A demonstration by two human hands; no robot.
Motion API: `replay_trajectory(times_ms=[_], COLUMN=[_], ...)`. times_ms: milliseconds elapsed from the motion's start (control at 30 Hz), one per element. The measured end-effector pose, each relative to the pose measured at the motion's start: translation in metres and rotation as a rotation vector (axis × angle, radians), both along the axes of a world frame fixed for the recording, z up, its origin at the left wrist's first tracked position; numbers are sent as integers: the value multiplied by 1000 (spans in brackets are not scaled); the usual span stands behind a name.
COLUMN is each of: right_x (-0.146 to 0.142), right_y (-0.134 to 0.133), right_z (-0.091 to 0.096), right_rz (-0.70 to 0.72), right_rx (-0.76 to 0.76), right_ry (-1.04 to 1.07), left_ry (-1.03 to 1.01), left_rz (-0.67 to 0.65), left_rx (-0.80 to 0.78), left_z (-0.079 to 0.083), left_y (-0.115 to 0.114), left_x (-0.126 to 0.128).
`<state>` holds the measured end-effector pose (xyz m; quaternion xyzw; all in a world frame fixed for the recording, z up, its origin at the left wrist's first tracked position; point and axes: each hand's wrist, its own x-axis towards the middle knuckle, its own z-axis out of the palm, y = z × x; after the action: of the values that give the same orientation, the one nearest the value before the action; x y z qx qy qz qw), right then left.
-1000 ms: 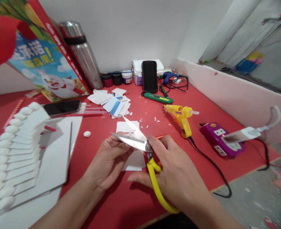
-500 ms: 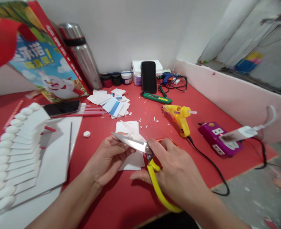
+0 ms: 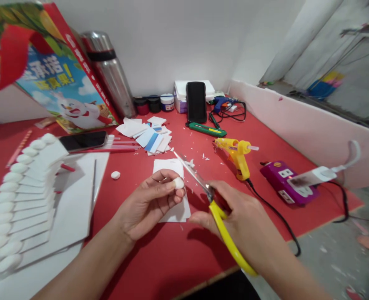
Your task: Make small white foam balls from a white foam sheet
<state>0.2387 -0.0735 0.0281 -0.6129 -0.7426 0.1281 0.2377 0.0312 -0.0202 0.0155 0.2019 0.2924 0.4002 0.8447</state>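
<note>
Between the thumb and fingers of my left hand (image 3: 153, 198) is a small white rounded disc (image 3: 179, 183). My right hand (image 3: 237, 216) grips yellow-handled scissors (image 3: 224, 231); their blades point up and left, apart from the disc. Under my left hand lie white paper pieces (image 3: 174, 214) on the red table (image 3: 159, 262). A similar white disc (image 3: 115, 175) rests alone to the left. At the far left stands a curved stair-like row of white card pieces (image 3: 31, 204), edged with white discs, on a white board (image 3: 74, 216).
A yellow glue gun (image 3: 234, 156) and a purple power strip (image 3: 287, 181) lie on the right, their cords trailing over the edge. Behind are card scraps (image 3: 151, 139), a green cutter (image 3: 207, 130), a black phone-like object (image 3: 196, 102), a steel flask (image 3: 109, 75) and a printed bag (image 3: 68, 83).
The scissors have moved right, away from my left hand, and their blades now point more upward. The white disc now shows in my left fingers, and a thin white scrap has dropped near the blades.
</note>
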Motion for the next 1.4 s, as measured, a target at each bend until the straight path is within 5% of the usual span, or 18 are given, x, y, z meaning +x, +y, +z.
replay_trajectory(times_ms=[567, 1400], right_x=[-10, -8], right_y=[-1, -3], right_z=[7, 0], right_rz=[86, 99], right_rx=[43, 122], right_ry=[-85, -157], left_ry=[11, 38], left_rz=[73, -6], left_rx=[0, 66], left_z=[-5, -2], left_y=[-1, 0], left_x=[-3, 0])
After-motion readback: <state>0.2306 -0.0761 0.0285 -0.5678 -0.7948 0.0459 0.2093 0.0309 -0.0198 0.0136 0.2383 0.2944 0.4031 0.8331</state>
